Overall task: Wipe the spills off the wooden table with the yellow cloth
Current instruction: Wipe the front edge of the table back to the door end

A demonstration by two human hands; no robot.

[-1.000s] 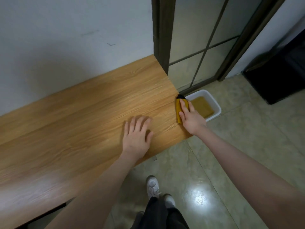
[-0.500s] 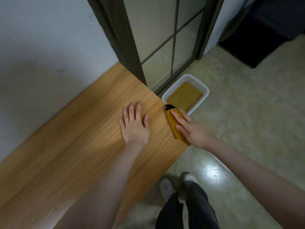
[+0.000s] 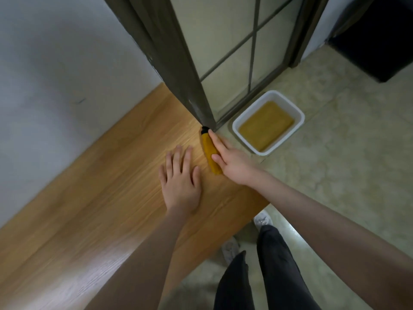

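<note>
The yellow cloth (image 3: 210, 151), folded into a narrow strip with a dark tip at its far end, lies along the right end edge of the wooden table (image 3: 107, 198). My right hand (image 3: 232, 162) presses on it from the right, fingers stretched along its length. My left hand (image 3: 181, 184) rests flat on the table just left of the cloth, fingers apart, holding nothing. No spill is visible on the wood.
A white tub (image 3: 292, 113) holding yellowish-brown liquid stands on the tiled floor beyond the table's end. A dark door frame (image 3: 178, 63) with glass panes meets the table's far right corner. A black box (image 3: 375, 34) sits far right. My legs and shoes (image 3: 263, 220) are below.
My right hand has slid the cloth along the table's end edge toward the far corner by the door frame. My left hand stays flat beside it. The camera has swung right.
</note>
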